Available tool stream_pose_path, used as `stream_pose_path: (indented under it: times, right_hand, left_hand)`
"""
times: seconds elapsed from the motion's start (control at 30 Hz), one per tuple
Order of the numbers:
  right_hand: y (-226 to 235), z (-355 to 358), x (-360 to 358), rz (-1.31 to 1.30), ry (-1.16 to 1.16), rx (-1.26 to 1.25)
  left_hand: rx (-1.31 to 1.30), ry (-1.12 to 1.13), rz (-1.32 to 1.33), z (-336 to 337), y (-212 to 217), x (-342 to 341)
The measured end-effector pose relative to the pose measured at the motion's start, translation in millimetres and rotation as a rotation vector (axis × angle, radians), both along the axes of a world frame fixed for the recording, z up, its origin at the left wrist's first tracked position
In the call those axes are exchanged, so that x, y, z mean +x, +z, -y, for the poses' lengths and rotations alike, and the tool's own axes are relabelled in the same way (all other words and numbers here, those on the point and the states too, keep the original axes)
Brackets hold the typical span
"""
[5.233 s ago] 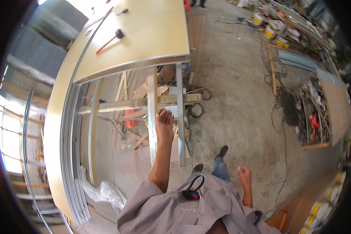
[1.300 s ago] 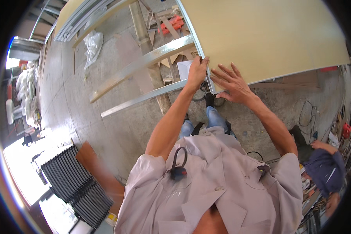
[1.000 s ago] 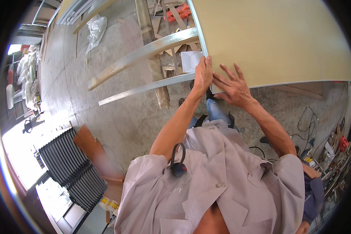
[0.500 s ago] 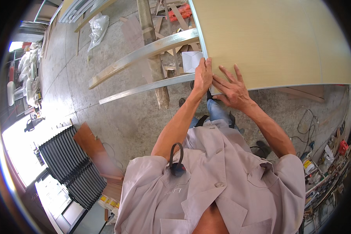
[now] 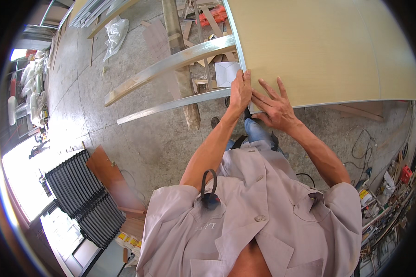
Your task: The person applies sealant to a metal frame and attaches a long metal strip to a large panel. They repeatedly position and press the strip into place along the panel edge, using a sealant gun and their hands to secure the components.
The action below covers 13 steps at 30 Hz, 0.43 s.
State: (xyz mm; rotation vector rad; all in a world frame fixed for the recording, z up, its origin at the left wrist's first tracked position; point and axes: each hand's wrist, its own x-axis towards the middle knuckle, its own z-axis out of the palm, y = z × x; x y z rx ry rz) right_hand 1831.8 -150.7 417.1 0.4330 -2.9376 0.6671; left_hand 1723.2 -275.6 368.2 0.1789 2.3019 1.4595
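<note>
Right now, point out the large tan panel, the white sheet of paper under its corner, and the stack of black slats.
large tan panel (image 5: 319, 46), head view, bare face
white sheet of paper (image 5: 226, 74), head view, middle
stack of black slats (image 5: 85, 198), head view, middle

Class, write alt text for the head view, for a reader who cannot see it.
Seen from above, a person presses both hands on the near corner of a large tan panel: left hand gripping its edge, right hand spread flat on top. Metal rails cross the concrete floor to the left.

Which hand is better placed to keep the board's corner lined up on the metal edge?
Left, probably. The left hand grips the board right at its corner, while the right hand lies flat on the face.
</note>
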Motion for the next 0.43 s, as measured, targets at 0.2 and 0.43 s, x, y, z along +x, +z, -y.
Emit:
stream_pose_path:
  times: [0.2,0.43]
  right_hand:
    - [0,-1,1,0.025,0.022,0.011]
    - [67,-33,-23,-0.094,-0.069,-0.388]
  left_hand:
    - [0.065,-0.062,0.036,10,7,-5]
    - [0.313,0.131,-0.217,78,103,-30]
